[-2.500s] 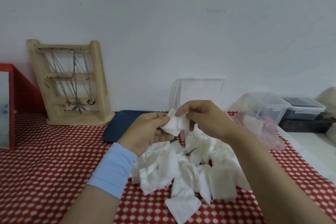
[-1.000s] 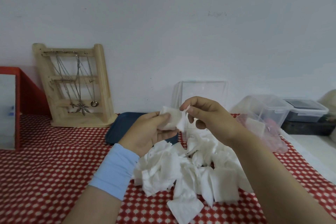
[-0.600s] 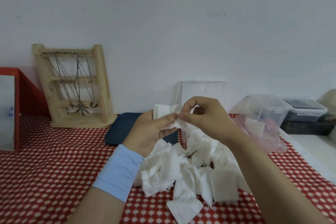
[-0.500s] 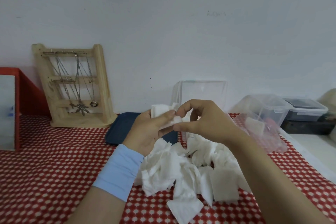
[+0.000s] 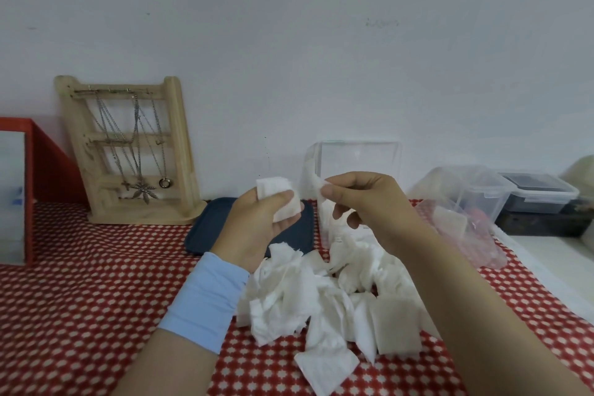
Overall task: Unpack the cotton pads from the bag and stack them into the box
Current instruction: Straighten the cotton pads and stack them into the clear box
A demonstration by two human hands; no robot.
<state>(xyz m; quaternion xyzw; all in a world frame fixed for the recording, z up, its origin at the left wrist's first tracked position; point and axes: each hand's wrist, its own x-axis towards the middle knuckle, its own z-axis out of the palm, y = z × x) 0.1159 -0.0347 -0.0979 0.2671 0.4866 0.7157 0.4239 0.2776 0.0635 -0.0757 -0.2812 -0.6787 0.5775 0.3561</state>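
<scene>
Both pinching soft white cotton pads (image 5: 278, 199), left hand (image 5: 257, 230) and right hand (image 5: 369, 202) are hovering before the clear lidded plastic box (image 5: 356, 157).

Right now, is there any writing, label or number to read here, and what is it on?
No text is readable.
Blue marks on the white panel at far left: too blurred to read.
Pink print on the plastic bag: too blurred.
Faint mark on the wall: not legible.
</scene>
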